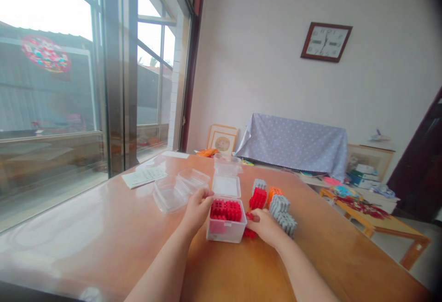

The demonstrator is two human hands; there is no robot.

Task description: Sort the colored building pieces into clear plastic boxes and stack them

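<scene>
**Translucent white plastic box (226, 234) holding red notched plastic blocks (226, 209)**

Through my head view, the box's milky front wall blurs its lower contents, and the forearms are cut off at the bottom edge. The left hand (199, 206) touches the box's upper left rim, fingers bent; I cannot tell whether it grips. The right hand (265, 226), just right of the box, has its fingers bent around loose red plastic pieces (249, 234), which it partly covers; I cannot tell whether any is held. The box thus lies between both hands, on a glossy brown wooden table (221, 279).

Right of and behind the box: a red block stack (258, 198), an orange block stack (275, 194) and grey block rows (282, 211), the nearest partly screened by the right hand. Directly behind the box: its translucent square lid (226, 186). Left of the box, beyond the left hand: clear plastic containers (169, 194).
</scene>
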